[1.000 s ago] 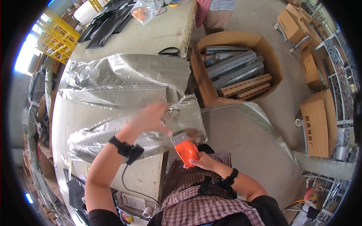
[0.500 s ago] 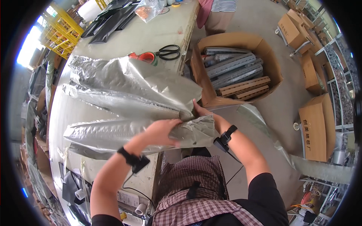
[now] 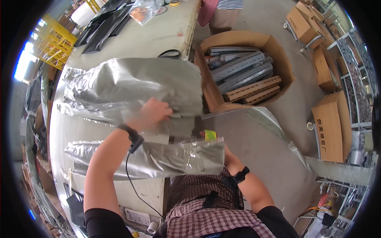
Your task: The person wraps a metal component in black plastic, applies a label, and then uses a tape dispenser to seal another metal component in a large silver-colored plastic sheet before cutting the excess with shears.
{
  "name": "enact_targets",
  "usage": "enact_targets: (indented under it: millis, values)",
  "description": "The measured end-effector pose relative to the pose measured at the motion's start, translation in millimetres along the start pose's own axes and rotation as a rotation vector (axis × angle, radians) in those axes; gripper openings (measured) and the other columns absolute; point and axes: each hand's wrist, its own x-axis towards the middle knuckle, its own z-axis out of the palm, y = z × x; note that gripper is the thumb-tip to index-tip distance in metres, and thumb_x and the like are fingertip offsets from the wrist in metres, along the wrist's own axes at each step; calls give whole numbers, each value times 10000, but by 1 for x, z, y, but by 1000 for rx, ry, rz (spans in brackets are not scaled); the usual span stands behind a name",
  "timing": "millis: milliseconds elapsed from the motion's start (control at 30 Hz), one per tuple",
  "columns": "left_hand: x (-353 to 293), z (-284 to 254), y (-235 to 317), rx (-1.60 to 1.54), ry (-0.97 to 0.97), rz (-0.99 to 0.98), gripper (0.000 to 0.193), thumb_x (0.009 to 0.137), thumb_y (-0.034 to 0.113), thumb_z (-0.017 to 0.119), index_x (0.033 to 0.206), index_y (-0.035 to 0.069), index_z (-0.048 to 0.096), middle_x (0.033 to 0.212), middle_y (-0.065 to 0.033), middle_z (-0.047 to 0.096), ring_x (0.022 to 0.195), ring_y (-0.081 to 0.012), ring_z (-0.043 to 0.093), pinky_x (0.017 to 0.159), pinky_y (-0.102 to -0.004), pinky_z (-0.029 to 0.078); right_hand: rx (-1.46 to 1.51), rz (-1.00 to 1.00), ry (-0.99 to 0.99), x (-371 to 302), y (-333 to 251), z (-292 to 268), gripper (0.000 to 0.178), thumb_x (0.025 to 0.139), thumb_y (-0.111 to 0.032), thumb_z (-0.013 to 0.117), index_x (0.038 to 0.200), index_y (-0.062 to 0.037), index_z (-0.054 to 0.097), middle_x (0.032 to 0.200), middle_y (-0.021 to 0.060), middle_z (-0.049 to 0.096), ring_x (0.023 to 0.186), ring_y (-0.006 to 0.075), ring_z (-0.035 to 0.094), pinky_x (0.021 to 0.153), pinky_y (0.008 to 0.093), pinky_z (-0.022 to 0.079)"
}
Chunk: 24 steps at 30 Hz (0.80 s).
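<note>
On the long worktable (image 3: 166, 43), my left hand (image 3: 152, 113) presses spread fingers onto one silver foil bag (image 3: 131, 85); my right hand (image 3: 228, 156), grip hidden, lifts another foil bag (image 3: 158, 158), unsealed yet.

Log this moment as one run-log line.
left hand: flat on upper silver foil bag | right hand: mostly hidden behind lower silver foil bag | worktable: bags on it

Silver foil bags (image 3: 135, 85) on table; brown cardboard cartons (image 3: 332, 126) right, on floor.
</note>
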Motion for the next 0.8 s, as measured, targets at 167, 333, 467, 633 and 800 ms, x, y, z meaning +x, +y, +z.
enact_targets:
  millis: [167, 333, 467, 633, 800]
  values:
    - [-25, -11, 2, 316, 399, -258, 425, 756, 370, 616, 1090, 119, 540, 1210, -130, 466, 1175, -269, 416, 975, -405, 331, -107, -19, 84, -10, 4, -7, 439, 893, -157, 491, 1304, -59, 375, 1065, 72, 577, 917, 153, 580, 803, 273, 486]
    - [-69, 13, 142, -375, 385, 56, 936, 543, 480, 737, 1267, 12, 373, 1246, -151, 435, 1176, -295, 414, 991, -396, 324, 103, 102, -64, 1, 6, -18, 256, 925, -212, 433, 1080, -38, 541, 985, 68, 602, 872, 147, 603, 782, 283, 499]
    - [-71, 12, 169, -384, 298, -55, 1061, 445, 444, 785, 1290, 9, 312, 1168, -123, 489, 1116, -263, 462, 970, -363, 345, 127, 61, -104, 2, 5, -18, 232, 924, -191, 433, 1038, -27, 552, 995, 75, 603, 877, 151, 605, 784, 286, 499]
    - [-80, 24, 184, -368, 468, -70, 998, 441, 379, 803, 1252, 16, 348, 1152, -108, 493, 1081, -268, 478, 982, -371, 338, 135, 310, 20, 18, -19, -4, 350, 883, -335, 499, 1020, -19, 560, 1001, 94, 606, 876, 170, 600, 808, 311, 483]
    - [-72, 29, 178, -308, 506, -57, 976, 435, 387, 801, 1229, 23, 366, 1126, -120, 521, 1057, -283, 502, 995, -365, 334, 10, -300, -172, 71, -103, 43, 518, 879, -448, 460, 1121, 7, 508, 1046, 125, 590, 909, 212, 567, 830, 347, 429]
